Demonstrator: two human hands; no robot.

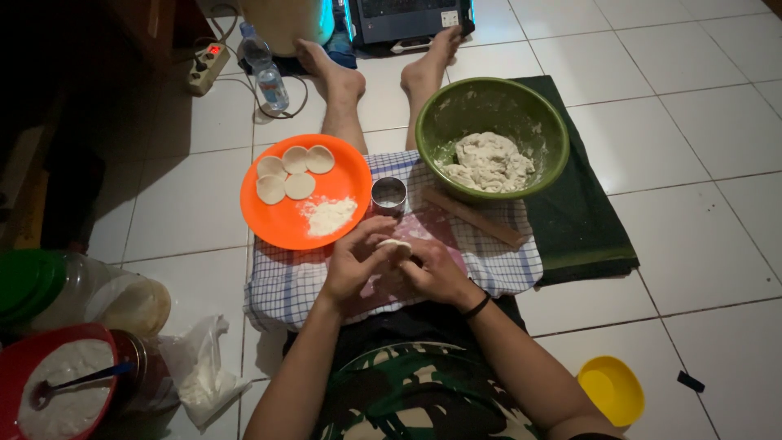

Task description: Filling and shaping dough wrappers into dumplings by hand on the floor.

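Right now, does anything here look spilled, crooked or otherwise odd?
Nothing looks spilled. The loose flour heap lies on the orange plate beside four dough discs, apparently on purpose. The wooden stick lies slanted on the checked cloth.

Just ahead of the left hand (356, 262) and right hand (432, 271), the way forward is crowded: a metal ring cutter (388, 195) stands between the orange plate (281, 220) and the green bowl (456, 110), and a wooden rolling pin (474, 217) lies slantwise below the bowl. The checked cloth (281, 285) is bare near its left and right edges. The floor (700, 236) to the right is open tile, with a yellow bowl (611, 389) near the right elbow. On the left, jars (122, 301), a red tub (57, 383) and a plastic bag (199, 371) close in
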